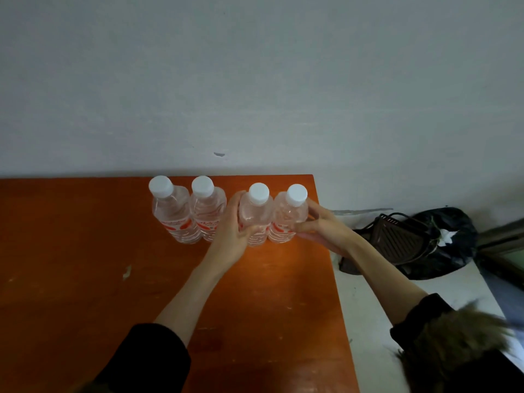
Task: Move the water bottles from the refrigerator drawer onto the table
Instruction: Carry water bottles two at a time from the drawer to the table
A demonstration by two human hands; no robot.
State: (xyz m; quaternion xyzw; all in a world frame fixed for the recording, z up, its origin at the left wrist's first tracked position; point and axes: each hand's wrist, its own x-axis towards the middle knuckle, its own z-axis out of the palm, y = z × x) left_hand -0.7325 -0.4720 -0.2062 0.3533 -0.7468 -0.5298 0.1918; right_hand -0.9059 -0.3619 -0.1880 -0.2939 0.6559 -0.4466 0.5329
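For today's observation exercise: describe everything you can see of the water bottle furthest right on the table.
The rightmost bottle is clear plastic with a white screw cap and a red and white label low on its body. It stands upright near the right edge of the orange table, close against the neighbouring bottle. The right hand grips its side.

sleeves (pixel 153 355): black, pushed up | right cuff (pixel 459 338): brown fur trim | forearms bare

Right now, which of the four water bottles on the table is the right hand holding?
The rightmost bottle, nearest the table's right edge. The right hand grips its body; the left hand holds the bottle beside it, and the two left bottles stand untouched.
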